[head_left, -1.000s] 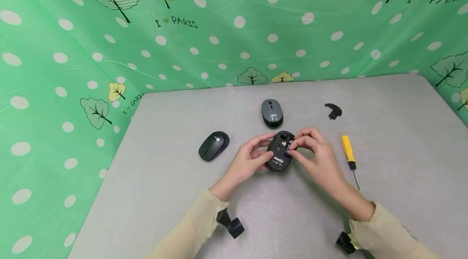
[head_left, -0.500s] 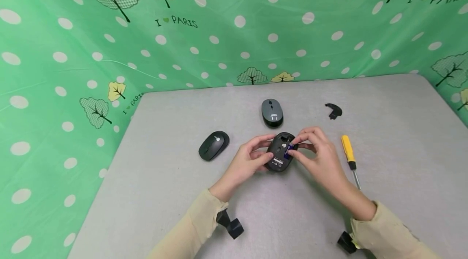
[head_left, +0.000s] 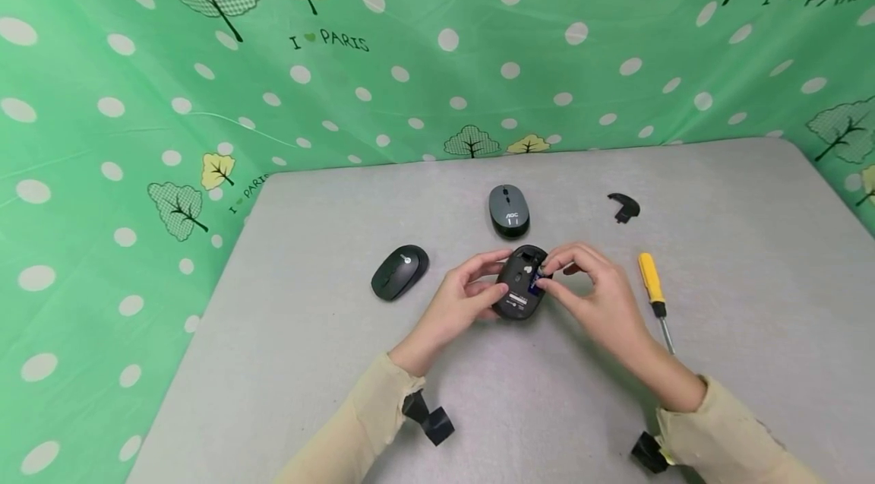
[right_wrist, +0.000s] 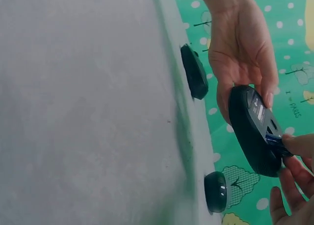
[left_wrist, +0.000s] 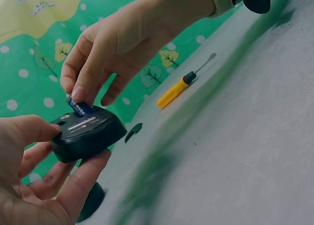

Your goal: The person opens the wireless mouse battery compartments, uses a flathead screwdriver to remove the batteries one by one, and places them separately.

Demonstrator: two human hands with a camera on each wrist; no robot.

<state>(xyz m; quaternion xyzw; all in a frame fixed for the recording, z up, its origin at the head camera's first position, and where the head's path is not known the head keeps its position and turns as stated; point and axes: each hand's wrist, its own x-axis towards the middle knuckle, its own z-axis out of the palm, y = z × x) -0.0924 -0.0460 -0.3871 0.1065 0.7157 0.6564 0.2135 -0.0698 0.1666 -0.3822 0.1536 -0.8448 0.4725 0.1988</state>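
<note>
In the head view, my left hand (head_left: 459,303) holds a black computer mouse (head_left: 514,300) with its underside up, thumb on the bottom face and fingers around the side. A blue battery (left_wrist: 80,106) stands tilted at the mouse's battery slot, its lower end at the opening and its upper end raised. My right hand (head_left: 596,288) pinches that battery between thumb and fingertips. The right wrist view also shows the battery (right_wrist: 274,141) sticking out of the mouse (right_wrist: 250,132). Part of the slot is hidden behind the right fingers.
A grey AOC mouse (head_left: 509,212) stands just beyond the hands, and another black mouse (head_left: 399,273) lies to their left. On the right are a yellow-handled screwdriver (head_left: 651,280) and a curved black cover piece (head_left: 624,207). A green polka-dot cloth (head_left: 410,28) hangs behind the table.
The right fingers stay on the battery while its angle at the slot shifts slightly. The held mouse moves a little to the left. The other objects stay put.
</note>
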